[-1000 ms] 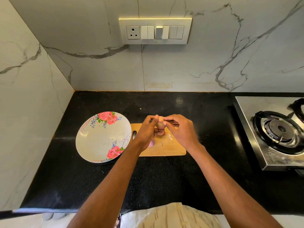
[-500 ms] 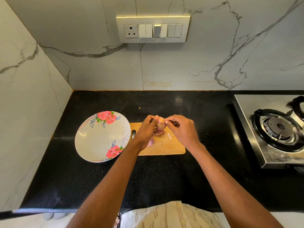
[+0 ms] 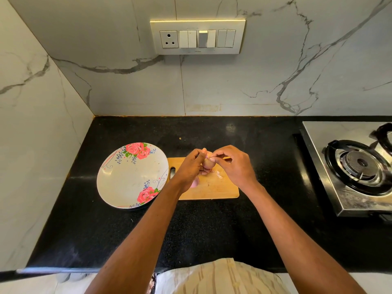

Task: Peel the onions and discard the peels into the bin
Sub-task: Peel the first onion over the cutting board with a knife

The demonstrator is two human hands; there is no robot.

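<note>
Stove [image 3: 358, 166] cut off by right edge. Pink piece [image 3: 195, 182] on cutting board [image 3: 212, 189] half hidden under left hand [image 3: 188, 168]. Onion [image 3: 209, 163] mostly covered by fingers.

Item count, head view:

- Hands: two, left hand [image 3: 189, 169] and right hand [image 3: 234, 166].
- Onions: two, one onion [image 3: 209, 163] gripped by both hands, one pink onion [image 3: 195, 182] lying on the board, partly hidden.
- Cutting board [image 3: 214, 187]: one.
- Floral plate [image 3: 131, 177]: one.
- Loose peel scrap [image 3: 219, 176]: at least one.
- Gas stove [image 3: 352, 166]: one.
- Switch panel [image 3: 198, 37]: one.
- Desk [image 3: 212, 230]: one.
</note>
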